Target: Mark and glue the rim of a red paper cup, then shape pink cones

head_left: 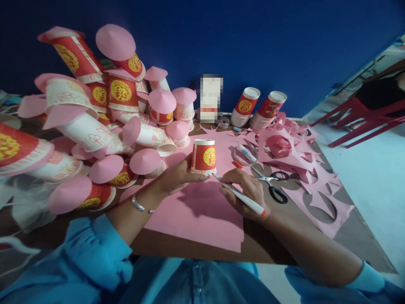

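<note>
My left hand [179, 173] is closed around a red and white paper cup [204, 157] with a gold emblem. The cup is wider at its lower edge and seems upside down; my thumb lies along that edge. In my right hand [245, 190] is a white marker pen [245, 199] with an orange-red end. Its tip points at the cup's lower edge, touching or very near it. Beneath both hands lie pink paper sheets [196, 223].
Many paper cups with pink paper cones [145, 161] are piled at left. Scissors [268, 179], a glue stick [247, 153] and pink paper scraps [294, 156] lie at right. Two cup stacks [245, 107] stand behind, near a blue wall [202, 38]. A red chair [357, 114] is beyond.
</note>
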